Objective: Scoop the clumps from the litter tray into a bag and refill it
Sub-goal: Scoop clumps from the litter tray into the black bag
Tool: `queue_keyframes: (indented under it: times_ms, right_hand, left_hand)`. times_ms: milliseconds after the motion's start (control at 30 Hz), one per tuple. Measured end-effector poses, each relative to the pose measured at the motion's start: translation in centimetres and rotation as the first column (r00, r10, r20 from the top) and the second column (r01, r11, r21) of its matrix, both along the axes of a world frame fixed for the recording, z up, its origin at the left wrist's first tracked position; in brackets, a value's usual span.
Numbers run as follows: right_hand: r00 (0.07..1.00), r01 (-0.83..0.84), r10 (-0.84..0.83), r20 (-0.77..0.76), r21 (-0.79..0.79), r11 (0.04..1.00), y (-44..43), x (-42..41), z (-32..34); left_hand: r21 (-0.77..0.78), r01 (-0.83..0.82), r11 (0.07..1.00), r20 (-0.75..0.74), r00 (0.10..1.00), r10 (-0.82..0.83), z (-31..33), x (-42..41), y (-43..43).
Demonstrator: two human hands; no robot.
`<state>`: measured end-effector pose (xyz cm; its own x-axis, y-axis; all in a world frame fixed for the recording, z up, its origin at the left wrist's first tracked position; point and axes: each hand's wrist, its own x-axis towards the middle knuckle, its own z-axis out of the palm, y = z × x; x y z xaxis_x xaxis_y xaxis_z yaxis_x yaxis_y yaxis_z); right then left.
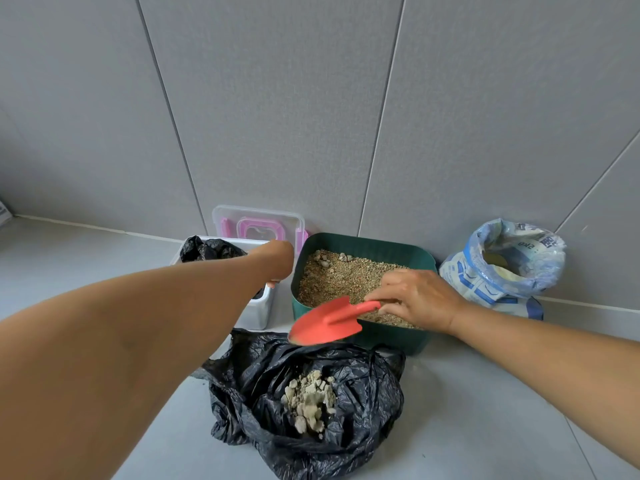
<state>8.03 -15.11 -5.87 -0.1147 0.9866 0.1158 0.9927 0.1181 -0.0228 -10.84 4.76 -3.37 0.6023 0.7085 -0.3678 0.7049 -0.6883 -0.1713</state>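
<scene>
Starting nearest, the black bag (363, 393) lies slumped open on the grey floor (485, 410), with pale clumps (310, 401) heaped in its hollow. Its film is judged thin, limp and light, so the mouth may fold shut; it is best taken by the gathered rim, not the belly. Just beyond it, the red scoop (323, 325) hangs over the bag's far edge with its blade apparently bare, and the right hand (415, 299) is clasped round its handle. The scoop looks stiff and light, and the handle is the correct hold. The green litter tray (391, 337) stands just behind the bag, holding tan litter (346, 275) with a few darker lumps near its far wall. Loaded, it is judged heavy; take it at opposite rims. The left hand (277, 261) reaches to a white tub (258, 313) just beside the tray, with its fingers mostly hidden, so its grip cannot be told. A clear lid (258, 226) with pink clips leans on the wall (311, 116) behind the tub. The blue-and-white litter sack (485, 282) stands open to the tray's right, soft-sided and probably weighty. Open floor lies to the near right; tub, sack and wall hem the tray in.
</scene>
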Motion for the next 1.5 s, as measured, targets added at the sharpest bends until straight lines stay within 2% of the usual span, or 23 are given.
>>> queue_keyframes:
  times_ms: [67,133,167,233,267,300,333,500,567,900,1133,1367,1500]
  right_hand:
    - [0.995,0.080,-0.081,-0.060,-0.011,0.997,0.2,0.0,0.9]
    - [0.974,0.197,-0.203,-0.101,-0.059,0.979,0.4,0.3,1.2]
    - [0.958,0.260,-0.269,-0.103,-0.095,0.961,0.5,0.5,1.2]
    - [0.917,0.369,-0.388,-0.095,-0.165,0.914,0.7,0.6,1.2]
    - [0.902,0.402,-0.423,-0.084,-0.194,0.895,0.9,0.6,1.1]
    - [0.893,0.419,-0.443,-0.073,-0.219,0.881,1.1,0.6,0.9]
    - [0.890,0.426,-0.452,-0.068,-0.236,0.874,1.2,0.4,0.8]
    - [0.875,0.441,-0.478,-0.081,-0.273,0.855,2.8,-0.5,0.2]
    - [0.873,0.438,-0.478,-0.099,-0.274,0.856,3.7,-0.8,0.0]
    - [0.847,0.432,-0.501,-0.177,-0.320,0.843,5.8,-1.4,-1.1]
    - [0.826,0.471,-0.535,-0.177,-0.306,0.828,6.1,-1.0,-1.8]
    - [0.793,0.534,-0.587,-0.162,-0.280,0.798,6.4,-1.2,-2.1]
    - [0.792,0.545,-0.593,-0.142,-0.271,0.793,6.4,-1.0,-2.3]
  left_hand:
    - [0.059,0.094,0.994,-0.132,0.988,-0.086,-0.2,-0.2,-0.2]
    - [0.041,0.082,0.996,-0.106,0.991,-0.077,-0.1,-0.2,-0.3]
    - [0.015,0.048,0.999,-0.046,0.998,-0.047,0.1,-0.3,-0.7]
    - [0.012,0.088,0.996,-0.059,0.994,-0.087,-0.2,0.0,-0.6]
    - [-0.013,0.041,0.999,-0.002,0.999,-0.041,-0.1,0.0,-0.8]
    - [-0.017,0.061,0.998,-0.014,0.998,-0.061,0.0,0.2,-0.9]
    - [-0.030,0.049,0.998,0.043,0.998,-0.047,-0.2,0.3,-1.0]
    - [-0.042,0.078,0.996,-0.064,0.995,-0.080,-1.3,1.3,-0.2]
    - [-0.049,0.099,0.994,-0.062,0.993,-0.102,-1.6,1.5,0.0]
    - [-0.101,-0.003,0.995,0.073,0.997,0.011,-3.4,2.0,1.6]
    - [-0.106,-0.068,0.992,0.120,0.989,0.080,-3.8,2.5,1.5]
    - [-0.091,-0.025,0.996,-0.018,1.000,0.024,-3.0,2.8,1.1]
    - [-0.080,-0.042,0.996,-0.004,0.999,0.042,-2.6,3.0,0.8]
